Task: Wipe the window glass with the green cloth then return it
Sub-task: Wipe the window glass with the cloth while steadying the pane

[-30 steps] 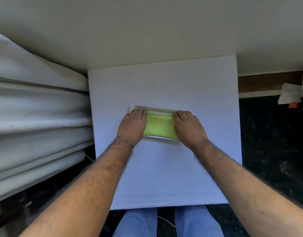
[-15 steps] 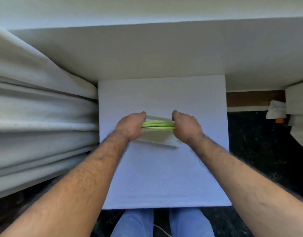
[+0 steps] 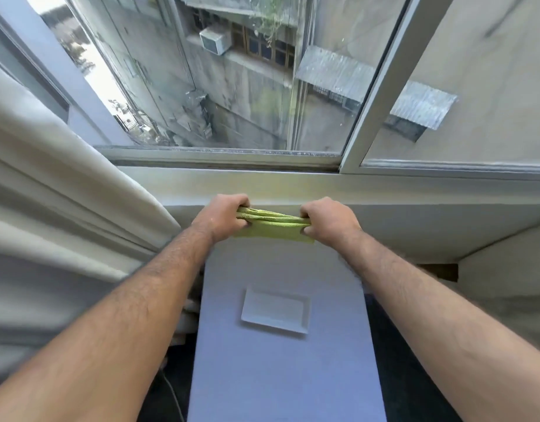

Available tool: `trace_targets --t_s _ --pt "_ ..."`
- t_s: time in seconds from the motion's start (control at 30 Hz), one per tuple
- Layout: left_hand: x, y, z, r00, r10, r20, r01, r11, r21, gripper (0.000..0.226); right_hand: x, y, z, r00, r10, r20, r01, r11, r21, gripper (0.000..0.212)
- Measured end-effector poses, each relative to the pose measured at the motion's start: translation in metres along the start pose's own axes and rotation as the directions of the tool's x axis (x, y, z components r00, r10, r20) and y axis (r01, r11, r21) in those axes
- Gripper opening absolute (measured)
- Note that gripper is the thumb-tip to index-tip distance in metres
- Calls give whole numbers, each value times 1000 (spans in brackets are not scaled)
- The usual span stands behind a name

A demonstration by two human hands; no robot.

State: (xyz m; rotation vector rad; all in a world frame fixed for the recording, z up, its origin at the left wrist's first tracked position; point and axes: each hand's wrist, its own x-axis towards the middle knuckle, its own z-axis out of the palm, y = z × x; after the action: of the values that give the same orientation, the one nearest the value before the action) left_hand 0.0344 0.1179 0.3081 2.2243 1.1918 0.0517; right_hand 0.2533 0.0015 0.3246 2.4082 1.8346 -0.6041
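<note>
The folded green cloth [image 3: 273,225] hangs stretched between my two hands, in the air just below the window sill. My left hand [image 3: 223,216] grips its left end and my right hand [image 3: 328,220] grips its right end. Below them a white rectangular tray [image 3: 275,312] lies bare on the white table top [image 3: 281,376]. The window glass [image 3: 232,86] fills the upper part of the view, with a second pane [image 3: 475,86] to the right behind a grey frame post [image 3: 373,86].
A pale curtain [image 3: 55,190] hangs in folds along the left, close to my left forearm. A white sill [image 3: 384,190] runs under the window frame. Dark floor shows on both sides of the table.
Both hands lifted the green cloth off the white tray and raised it toward the sill. My view tilted up, so the window now shows.
</note>
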Motion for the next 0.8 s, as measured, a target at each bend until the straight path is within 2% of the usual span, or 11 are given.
trace_targets --t_s 0.23,0.43,0.53,0.6,0.7,0.8 --pt "-13 73 -154 981 67 -181 -93 986 -141 28 -34 -36 -172 967 -65 -247 60 998 -27 22" --pt "-43 134 -262 932 12 -362 -199 852 -485 37 -72 -62 -299 872 -131 -471 126 991 -42 26" --pt "-60 169 -313 882 -3 -471 -299 769 -565 43 -97 -71 -357 783 -189 -593 168 982 -91 30" --pt "-68 190 -345 848 2 -530 -365 727 -582 37 -111 -75 -393 697 -236 -677 210 970 -122 31" --pt "-81 219 -385 789 32 -613 -464 686 -561 19 -133 -82 -439 567 -293 -770 247 952 -181 32" --pt "-90 244 -420 709 47 -703 -547 666 -507 20 -146 -90 -473 473 -328 -818 271 937 -219 33"
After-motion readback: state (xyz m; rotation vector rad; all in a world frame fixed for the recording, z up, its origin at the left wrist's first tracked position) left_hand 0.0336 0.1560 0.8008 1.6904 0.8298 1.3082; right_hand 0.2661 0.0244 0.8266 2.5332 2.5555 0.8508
